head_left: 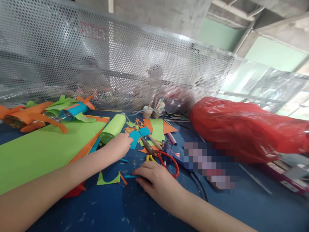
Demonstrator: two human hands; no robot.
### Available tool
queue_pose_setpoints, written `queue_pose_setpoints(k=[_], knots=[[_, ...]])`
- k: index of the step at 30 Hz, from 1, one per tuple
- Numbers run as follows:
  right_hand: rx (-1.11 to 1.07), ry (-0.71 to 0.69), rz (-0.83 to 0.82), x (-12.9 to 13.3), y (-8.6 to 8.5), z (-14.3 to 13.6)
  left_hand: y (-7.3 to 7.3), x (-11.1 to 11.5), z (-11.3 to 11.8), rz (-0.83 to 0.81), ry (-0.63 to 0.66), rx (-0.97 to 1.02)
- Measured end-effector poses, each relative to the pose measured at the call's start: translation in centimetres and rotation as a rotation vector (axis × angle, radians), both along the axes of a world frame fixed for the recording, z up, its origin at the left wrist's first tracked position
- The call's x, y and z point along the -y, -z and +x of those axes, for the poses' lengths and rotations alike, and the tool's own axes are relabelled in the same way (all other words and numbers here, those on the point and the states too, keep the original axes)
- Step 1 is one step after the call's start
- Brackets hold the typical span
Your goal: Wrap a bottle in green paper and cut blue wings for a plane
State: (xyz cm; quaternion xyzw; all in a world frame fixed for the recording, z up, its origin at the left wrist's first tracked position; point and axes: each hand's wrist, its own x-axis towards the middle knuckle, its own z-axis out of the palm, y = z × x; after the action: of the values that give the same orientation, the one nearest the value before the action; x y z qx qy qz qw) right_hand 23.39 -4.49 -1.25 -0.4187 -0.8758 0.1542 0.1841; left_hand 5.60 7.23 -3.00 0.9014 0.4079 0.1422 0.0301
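Note:
My left hand point(122, 145) reaches across the blue table, its fingers closed at the edge of a piece of blue paper point(134, 139). Lower and to the right, my right hand point(155, 177) is bent low over the tabletop. A thin blue paper strip point(129, 176) runs in between its thumb and fingers. Just beyond that hand lie scissors with red handles point(177, 167), blades toward the blue paper. Close by are a green notched paper scrap point(108, 181) and a small orange strip point(123, 179). A green paper-wrapped cylinder point(114, 127) lies behind my left hand.
Large green sheets point(48, 154) and an orange paper-covered figure point(31, 117) occupy the left. A red plastic bag point(231, 129) bulges at the right. Near the perforated metal screen point(135, 54) stand small cups point(147, 112). A glue gun point(178, 159) with a cord lies beside the scissors.

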Motion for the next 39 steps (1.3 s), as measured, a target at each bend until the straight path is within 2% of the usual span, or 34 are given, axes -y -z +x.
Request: queue_pose_setpoints(k=[8,12,19,21,24,26,29,30,31,33,34,39], knots=[[0.010,-0.010,0.010,0.0,-0.1,0.0,-1.2,0.9,-0.5,0.086,-0.030,-0.019],[0.024,-0.005,0.007,0.0,-0.2,0.0,-1.6,0.9,0.0,0.129,0.019,0.014],[0.018,0.014,0.010,0.1,-0.1,-0.1,-1.4,0.2,0.3,0.059,0.094,0.060],[0.005,0.013,0.013,0.1,0.1,0.0,-1.8,0.3,0.4,0.031,0.092,0.092],[-0.076,0.014,0.038,0.1,0.2,0.1,-3.2,1.0,0.2,-0.017,0.059,0.183],[-0.170,0.012,0.082,0.0,-0.1,0.2,-4.5,1.6,-0.5,-0.070,0.028,0.260],[-0.295,0.020,0.162,0.1,-0.8,0.5,-6.2,3.0,-2.2,-0.226,0.047,0.328],[-0.326,0.023,0.182,0.1,-1.1,0.5,-6.5,3.5,-2.9,-0.300,0.058,0.352],[-0.351,0.022,0.192,0.2,-1.4,0.6,-6.6,4.1,-3.5,-0.466,0.052,0.433],[-0.385,0.016,0.182,0.5,-1.7,0.5,-6.4,5.4,-4.4,-0.765,0.018,0.520],[-0.395,0.011,0.159,0.7,-1.8,0.4,-6.0,6.1,-4.7,-0.833,0.000,0.531],[-0.342,-0.088,-0.043,1.5,-1.4,-0.7,-3.7,8.8,-4.1,-0.868,0.030,0.396]])
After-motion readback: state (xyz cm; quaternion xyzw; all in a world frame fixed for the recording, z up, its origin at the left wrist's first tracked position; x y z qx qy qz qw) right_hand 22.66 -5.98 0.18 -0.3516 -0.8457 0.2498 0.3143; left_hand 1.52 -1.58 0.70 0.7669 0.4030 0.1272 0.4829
